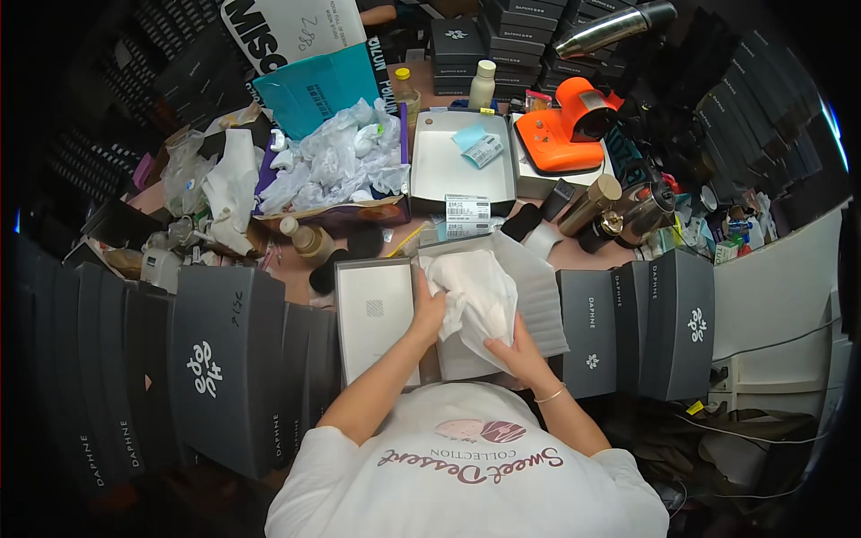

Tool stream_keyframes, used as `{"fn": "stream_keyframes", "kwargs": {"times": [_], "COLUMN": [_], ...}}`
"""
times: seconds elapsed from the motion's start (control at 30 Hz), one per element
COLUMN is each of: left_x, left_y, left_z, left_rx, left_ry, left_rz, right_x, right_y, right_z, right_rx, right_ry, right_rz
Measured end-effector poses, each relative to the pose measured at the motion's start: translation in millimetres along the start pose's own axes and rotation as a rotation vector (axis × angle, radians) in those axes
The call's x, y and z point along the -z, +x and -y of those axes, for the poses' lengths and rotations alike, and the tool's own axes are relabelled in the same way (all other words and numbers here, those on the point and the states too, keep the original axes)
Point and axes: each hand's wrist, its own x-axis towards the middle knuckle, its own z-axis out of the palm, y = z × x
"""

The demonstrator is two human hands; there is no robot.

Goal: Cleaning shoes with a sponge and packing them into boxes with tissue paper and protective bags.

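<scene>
A soft white wrapped bundle (475, 282) is held between my two hands, over an open grey shoe box (448, 363). My left hand (429, 309) grips its left side, where the wrapping is crumpled. At the lower right edge of the bundle, my right hand (517, 352) has its thumb on top and its other fingers mostly hidden beneath. What the wrapping contains is hidden. White foam sheet (541, 309) spreads out of the box on the right. The box lid (375, 345) lies inside up, just left of the box.
Dark shoe boxes (224, 368) stand in rows left and right. Beyond the box are a shallow tray (435, 170) with labels, an orange machine (569, 134), a carton of crumpled plastic (341, 215), bottles (482, 85) and a glass pot (644, 215).
</scene>
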Motion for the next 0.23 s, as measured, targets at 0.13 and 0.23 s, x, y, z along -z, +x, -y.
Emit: {"fn": "stream_keyframes", "kwargs": {"times": [0.13,0.23], "left_x": [-56,-54], "left_y": [-7,-11], "left_z": [42,48], "left_rx": [0.150,0.035], "left_ry": [0.150,0.542], "left_rz": [0.230,0.304], "right_x": [-18,-15], "right_y": [35,34], "right_z": [-76,-99], "right_rx": [-0.068,-0.198], "right_ry": [-0.127,-0.139], "right_rz": [-0.188,-0.181]}}
